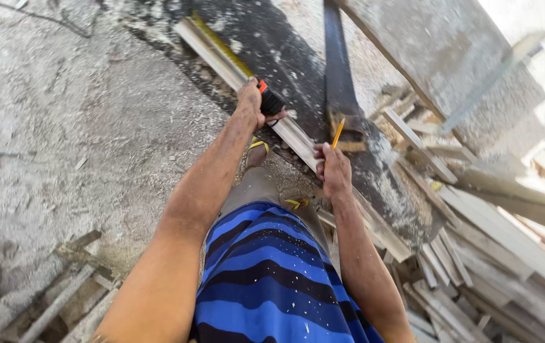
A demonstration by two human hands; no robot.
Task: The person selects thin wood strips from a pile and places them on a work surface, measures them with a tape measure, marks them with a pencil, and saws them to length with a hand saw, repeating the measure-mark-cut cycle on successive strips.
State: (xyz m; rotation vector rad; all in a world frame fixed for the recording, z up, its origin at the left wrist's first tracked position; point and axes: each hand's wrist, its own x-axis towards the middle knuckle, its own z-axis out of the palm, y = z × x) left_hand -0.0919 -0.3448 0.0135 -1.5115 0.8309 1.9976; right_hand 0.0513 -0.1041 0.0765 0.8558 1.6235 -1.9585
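Wooden strip (298, 136) is running diagonally away from you; your left hand (251, 101) is clamping the tape measure (270, 101) farther along, your right hand (334, 168) pinching a pencil (338, 133) nearer.

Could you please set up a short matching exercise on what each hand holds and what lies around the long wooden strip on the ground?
Things:
1. left hand
2. right hand
3. tape measure blade
4. handsaw

States or places:
A. holds a yellow pencil point up
B. lies dark on the ground beyond the long wooden strip
C. grips a black and orange tape measure case
D. runs yellow along the strip

Pairs: 1-C, 2-A, 3-D, 4-B
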